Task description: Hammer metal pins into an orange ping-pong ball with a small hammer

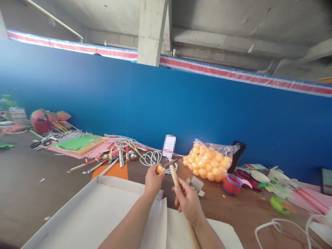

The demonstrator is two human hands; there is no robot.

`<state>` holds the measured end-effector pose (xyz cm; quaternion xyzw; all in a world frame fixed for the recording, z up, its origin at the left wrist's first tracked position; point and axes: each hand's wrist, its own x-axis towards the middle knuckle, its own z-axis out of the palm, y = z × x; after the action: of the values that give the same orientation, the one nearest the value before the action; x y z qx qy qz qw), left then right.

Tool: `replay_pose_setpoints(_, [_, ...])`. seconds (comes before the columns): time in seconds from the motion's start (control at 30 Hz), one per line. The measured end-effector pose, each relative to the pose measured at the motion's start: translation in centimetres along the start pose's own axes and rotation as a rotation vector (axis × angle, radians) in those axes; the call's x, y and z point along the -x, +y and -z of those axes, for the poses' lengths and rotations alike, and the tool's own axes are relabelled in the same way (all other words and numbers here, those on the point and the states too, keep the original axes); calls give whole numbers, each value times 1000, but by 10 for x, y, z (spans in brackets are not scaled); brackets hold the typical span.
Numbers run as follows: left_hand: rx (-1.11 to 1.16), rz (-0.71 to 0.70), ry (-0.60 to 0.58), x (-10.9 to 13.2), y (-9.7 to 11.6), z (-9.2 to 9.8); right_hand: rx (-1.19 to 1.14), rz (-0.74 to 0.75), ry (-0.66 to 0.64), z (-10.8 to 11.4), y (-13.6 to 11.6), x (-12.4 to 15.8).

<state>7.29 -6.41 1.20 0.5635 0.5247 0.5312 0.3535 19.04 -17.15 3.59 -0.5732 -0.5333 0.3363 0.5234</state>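
1. A white cardboard tray (116,207) is set on the brown tabletop (38,207)
2. A wooden-handled hammer (175,177) is gripped by the right hand (188,200), fingers curled around the handle
3. An orange ball (160,169) is pinched between the thumb and fingers of the left hand (153,181), just beside the hammer's head; whether they touch cannot be told
4. More orange balls (207,162) are held in a clear plastic bag (234,149), farther right
5. The tabletop is backed by a blue partition (207,110)

One head-mounted view, forward and down, close above both hands (153,181), table (26,186) and blue partition (207,114) beyond.
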Motion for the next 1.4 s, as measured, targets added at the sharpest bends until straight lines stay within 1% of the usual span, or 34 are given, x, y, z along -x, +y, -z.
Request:
replay_pose_setpoints(0.07, [7,6,-6,-1,-2,-1,16,-17,-46,-1,1,0])
replay_pose_setpoints(0.23, [49,-1,-7,-1,-4,-2,6,31,18,-4,0,2])
replay_pose_setpoints(0.43, [76,20,-2,-1,-2,-2,20,-6,-35,-3,-4,4])
replay_pose_setpoints(0.53, [98,9,4,0,-1,-2,-21,21,8,-1,-4,3])
replay_pose_setpoints(0.6, [92,5,-3,0,-1,-2,-25,12,29,-2,-3,2])
replay_pose_setpoints(0.73, [88,19,-15,0,-2,-2,-8,-29,-33,-2,-1,1])
replay_pose_setpoints(0.9, [85,-8,-8,0,-1,-2,-40,13,7,-1,0,0])
replay_pose_setpoints(1.03, [62,10,3,1,0,-2,-5,0,-31,-2,3,0])
replay_pose_setpoints(1.17, [80,7,12,2,1,-2,-17,31,-8,-2,3,1])
replay_pose_setpoints(1.33, [64,8,17,2,1,-3,26,-9,-31,-2,4,0])
replay_pose_setpoints(1.4, [76,14,23,1,0,-3,9,2,-20,-2,4,1])
